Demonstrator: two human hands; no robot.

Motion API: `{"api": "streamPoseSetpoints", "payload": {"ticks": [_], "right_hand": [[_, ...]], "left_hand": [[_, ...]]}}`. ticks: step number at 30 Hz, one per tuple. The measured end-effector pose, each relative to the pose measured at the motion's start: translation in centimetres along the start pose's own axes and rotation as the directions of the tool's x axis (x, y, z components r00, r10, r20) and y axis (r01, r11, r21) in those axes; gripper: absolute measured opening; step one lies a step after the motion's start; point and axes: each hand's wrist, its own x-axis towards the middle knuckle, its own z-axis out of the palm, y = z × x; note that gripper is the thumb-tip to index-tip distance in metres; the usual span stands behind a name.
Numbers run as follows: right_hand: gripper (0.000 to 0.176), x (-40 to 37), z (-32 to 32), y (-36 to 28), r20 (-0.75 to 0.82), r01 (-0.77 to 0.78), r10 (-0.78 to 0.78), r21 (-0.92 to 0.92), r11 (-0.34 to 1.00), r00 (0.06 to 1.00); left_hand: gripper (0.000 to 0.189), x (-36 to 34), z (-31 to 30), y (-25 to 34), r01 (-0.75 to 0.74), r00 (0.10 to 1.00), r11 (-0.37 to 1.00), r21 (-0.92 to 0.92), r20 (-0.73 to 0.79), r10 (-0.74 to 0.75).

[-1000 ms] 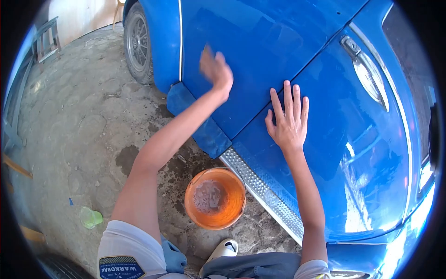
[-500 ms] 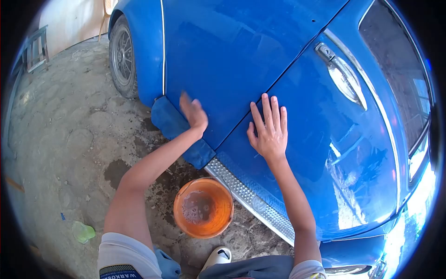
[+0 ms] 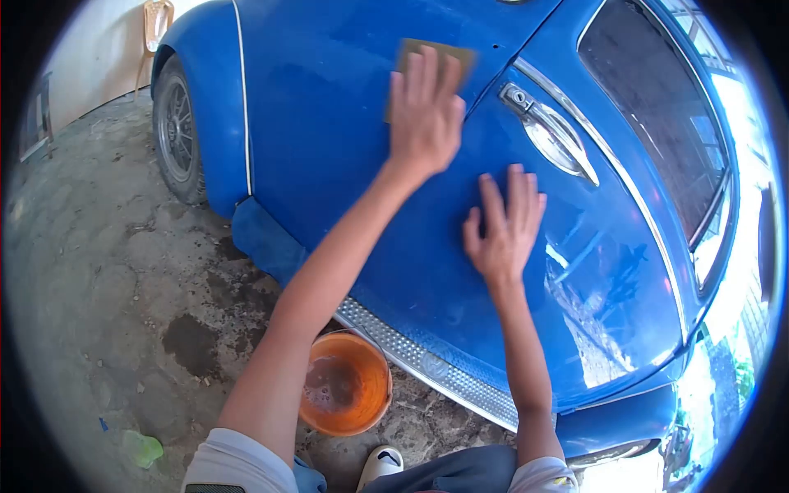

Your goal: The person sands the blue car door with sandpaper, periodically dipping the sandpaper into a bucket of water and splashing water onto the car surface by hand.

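A flat, olive-brown square pad [image 3: 459, 59] lies against the blue car door [image 3: 329, 140], under the outstretched fingers of my left hand [image 3: 425, 119]. That hand presses the pad close to the seam between the front and rear panels and is slightly blurred. My right hand [image 3: 507, 234] rests on the rear panel with its fingers spread and nothing in it. Above it is a chrome door handle [image 3: 552, 135].
An orange bucket [image 3: 374, 411] with cloudy water stands on the rough, partly wet floor [image 3: 99, 287] below. Beside it runs the textured metal running board [image 3: 411, 349], blue-covered [image 3: 263, 238] at its front end. A wheel [image 3: 177, 123] and a chair [image 3: 156, 25] are farther left.
My left hand has moved up and right across the door from near its lower edge, and the brown pad now shows under it. My right hand stays on the rear panel; the view has shifted.
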Motion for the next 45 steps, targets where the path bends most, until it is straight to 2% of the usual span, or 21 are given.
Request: {"api": "streamPoseSetpoints", "payload": {"ticks": [5, 7, 8, 10, 13, 14, 19, 21, 23, 25, 27, 31, 33, 35, 36, 37, 38, 39, 42, 43, 45], "right_hand": [[0.056, -1.2, -3.4, 6.7, -0.157, -0.153, 0.141, -0.068, 0.986, 0.978], [0.056, -2.2, -3.7, 7.4, -0.139, -0.146, 0.132, -0.100, 0.984, 0.982], [0.056, -2.7, -4.0, 7.4, -0.139, -0.148, 0.134, -0.101, 0.984, 0.981], [0.057, -3.3, -4.0, 7.3, -0.083, -0.127, 0.117, -0.132, 0.983, 0.990], [0.058, -3.4, -4.1, 7.4, -0.068, -0.122, 0.115, -0.115, 0.986, 0.991], [0.058, -3.6, -4.0, 7.2, -0.054, -0.126, 0.120, -0.109, 0.986, 0.991], [0.061, -3.3, -2.4, 3.1, -0.065, -0.162, 0.158, -0.057, 0.985, 0.985], [0.061, -4.1, -1.1, 0.0, 0.119, -0.029, 0.018, 0.096, 0.995, 0.993], [0.061, -5.3, 0.8, -3.6, 0.233, 0.087, -0.168, 0.320, 0.943, 0.958], [0.063, -8.3, 4.0, -6.2, 0.233, 0.200, -0.350, 0.493, 0.847, 0.907], [0.067, -11.4, 5.1, -8.6, 0.245, 0.223, -0.402, 0.534, 0.816, 0.882], [0.060, -16.2, 5.7, -11.0, 0.200, 0.216, -0.437, 0.648, 0.730, 0.877], [0.059, -17.4, 6.7, -11.2, 0.192, 0.206, -0.460, 0.702, 0.682, 0.867], [0.050, -18.1, 6.7, -10.9, 0.167, 0.213, -0.487, 0.746, 0.631, 0.857], [0.050, -18.3, 7.0, -10.6, 0.180, 0.192, -0.463, 0.738, 0.647, 0.868], [0.042, -18.7, 8.1, -10.3, 0.068, 0.236, -0.565, 0.862, 0.448, 0.823], [0.034, -19.2, 9.0, -10.3, -0.065, 0.261, -0.631, 0.939, 0.224, 0.773], [0.026, -21.8, 10.0, -11.2, -0.021, 0.174, -0.650, 0.970, 0.172, 0.760], [0.012, -28.1, 7.6, -13.4, -0.052, 0.082, -0.607, 0.996, 0.021, 0.793], [0.013, -28.8, 5.7, -13.5, -0.012, 0.041, -0.709, 0.999, 0.024, 0.705], [0.015, -31.8, 4.2, -14.9, 0.033, -0.009, -0.795, 0.999, 0.035, 0.605]], "left_hand": [[0.058, -9.7, -1.0, 7.1, -0.144, 0.961, 0.976, -0.162, 0.213, 0.177], [0.057, -12.8, -1.1, 6.0, -0.400, 0.750, 0.828, -0.392, 0.378, 0.542], [0.057, -12.7, -1.0, 4.9, -0.401, 0.749, 0.827, -0.394, 0.379, 0.544], [0.059, -8.6, -1.7, 1.8, -0.418, 0.771, 0.859, -0.295, 0.385, 0.507], [0.065, -3.2, -2.7, -3.2, -0.017, 0.992, 0.987, -0.158, 0.123, 0.036], [0.067, -2.9, -2.0, -5.5, 0.082, 0.995, 0.990, -0.116, -0.050, -0.088], [0.073, -8.6, -3.2, -10.9, 0.513, 0.857, 0.858, 0.028, -0.071, -0.510], [0.072, -12.5, -4.2, -8.7, 0.379, 0.922, 0.923, 0.059, 0.055, -0.383], [0.065, -17.4, -5.9, -5.6, 0.058, 0.958, 0.997, 0.056, 0.277, -0.071], [0.065, -22.9, -7.2, -4.6, -0.125, 0.715, 0.987, -0.097, 0.681, 0.157], [0.061, -26.0, -8.7, -5.5, -0.243, 0.520, 0.958, -0.154, 0.813, 0.263], [0.052, -23.0, -12.8, -8.0, -0.373, 0.319, 0.858, -0.353, 0.819, 0.476], [0.043, -22.5, -14.9, -7.6, -0.293, 0.289, 0.847, -0.444, 0.803, 0.521], [0.039, -23.6, -16.6, -6.4, 0.034, 0.187, 0.899, -0.436, 0.887, 0.423], [0.036, -23.2, -17.4, -4.7, 0.028, -0.098, 0.983, -0.183, 0.978, 0.185], [0.032, -24.1, -17.5, -4.2, 0.079, -0.192, 0.985, -0.151, 0.968, 0.164], [0.027, -25.2, -18.2, -3.4, 0.078, -0.045, 0.965, -0.252, 0.966, 0.256], [0.028, -26.9, -18.4, -2.9, -0.011, 0.012, 0.922, -0.387, 0.922, 0.387], [0.018, -28.4, -20.7, 2.9, 0.083, -0.367, 0.980, -0.183, 0.908, 0.200], [0.020, -32.0, -21.4, 2.6, 0.049, -0.454, 0.971, -0.233, 0.861, 0.230], [0.028, -35.2, -24.1, 3.0, 0.201, -0.187, 0.865, -0.460, 0.849, 0.495]]}}
